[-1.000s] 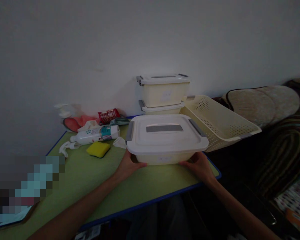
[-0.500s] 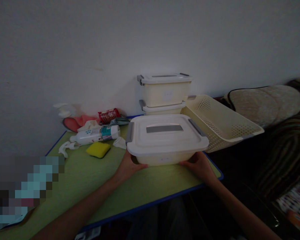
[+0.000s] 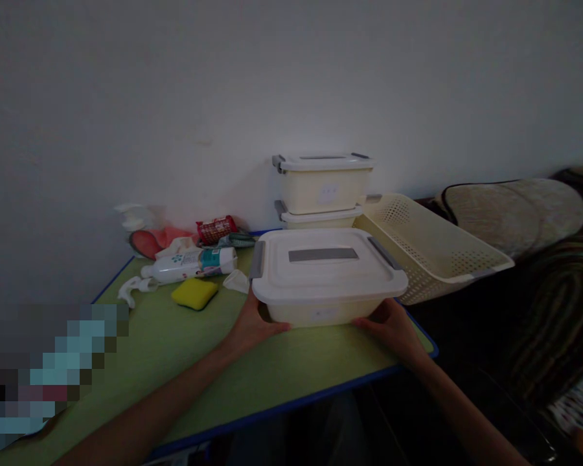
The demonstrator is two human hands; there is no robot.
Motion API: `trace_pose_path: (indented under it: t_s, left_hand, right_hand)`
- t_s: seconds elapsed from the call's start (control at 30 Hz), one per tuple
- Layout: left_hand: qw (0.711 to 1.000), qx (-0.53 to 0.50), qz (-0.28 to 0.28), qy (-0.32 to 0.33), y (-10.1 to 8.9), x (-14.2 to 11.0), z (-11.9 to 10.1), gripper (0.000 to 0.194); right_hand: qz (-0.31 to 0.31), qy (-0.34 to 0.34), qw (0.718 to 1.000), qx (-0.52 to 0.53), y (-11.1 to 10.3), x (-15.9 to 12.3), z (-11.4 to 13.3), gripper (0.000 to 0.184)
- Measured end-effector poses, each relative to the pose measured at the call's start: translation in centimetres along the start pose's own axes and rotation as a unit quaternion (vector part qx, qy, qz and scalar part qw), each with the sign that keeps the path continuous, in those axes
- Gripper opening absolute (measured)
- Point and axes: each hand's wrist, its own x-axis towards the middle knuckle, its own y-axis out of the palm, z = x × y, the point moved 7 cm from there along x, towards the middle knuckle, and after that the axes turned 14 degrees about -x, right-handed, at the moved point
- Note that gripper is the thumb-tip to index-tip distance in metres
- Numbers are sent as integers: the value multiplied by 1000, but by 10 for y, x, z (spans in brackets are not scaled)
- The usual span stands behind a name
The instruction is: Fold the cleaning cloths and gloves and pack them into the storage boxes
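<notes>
A cream storage box with a white lid and grey latches (image 3: pixel 326 272) rests on the green table (image 3: pixel 184 349). My left hand (image 3: pixel 252 327) grips its lower left corner, fingers curled under the front edge. My right hand (image 3: pixel 391 327) holds the lower right corner the same way. Two smaller lidded boxes (image 3: pixel 323 188) are stacked right behind it against the wall.
A perforated cream basket (image 3: pixel 427 249) leans tilted off the table's right side. Left of the box lie a spray bottle (image 3: pixel 184 266), a yellow sponge (image 3: pixel 194 292), a red packet (image 3: pixel 216 228) and some cloths. A cushion (image 3: pixel 515 210) and striped fabric lie at right.
The view has tilted slightly, so everything sits a little lower in the picture. Both hands keep their hold on the box, which stays at about the same spot on the table.
</notes>
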Motion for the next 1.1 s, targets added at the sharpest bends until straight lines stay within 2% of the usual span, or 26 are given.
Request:
trace_pose_path:
  t_s: [0.2,0.3,0.37,0.47,0.57,0.63,0.7,0.87,0.97,1.1]
  left_hand:
    - [994,-58,79,-57,-3,4,5,78]
    - [987,-95,100,-85,-13,8,4,69]
    - [987,-113,64,-99,-25,13,-1,63]
    - [983,-149,-54,-96,-41,25,-19,53]
    - [971,-183,-135,-72,-41,43,-45,47]
    - [967,-197,-146,-75,-31,58,-58,44]
    - [967,-195,-146,-78,-21,72,-66,44]
    - [983,-127,-116,-67,-10,89,-68,44]
    - [992,-87,-83,-44,-11,93,-66,53]
    - [993,-102,-50,-42,-13,97,-63,55]
  right_hand:
    - [31,-14,999,31,0,-1,-5,37]
    - [17,-12,994,110,-7,0,-6,36]
    - [-27,9,986,163,-17,6,-8,39]
    - [-83,28,980,179,-35,30,-3,32]
    - [-41,9,985,165,-38,65,20,36]
    - [15,-9,987,161,-29,86,38,44]
    - [53,-49,984,163,-19,101,57,50]
    - [51,-136,979,145,-6,108,82,40]
    - [82,-125,984,99,-4,107,81,38]
    - [91,-90,987,97,-8,108,75,34]
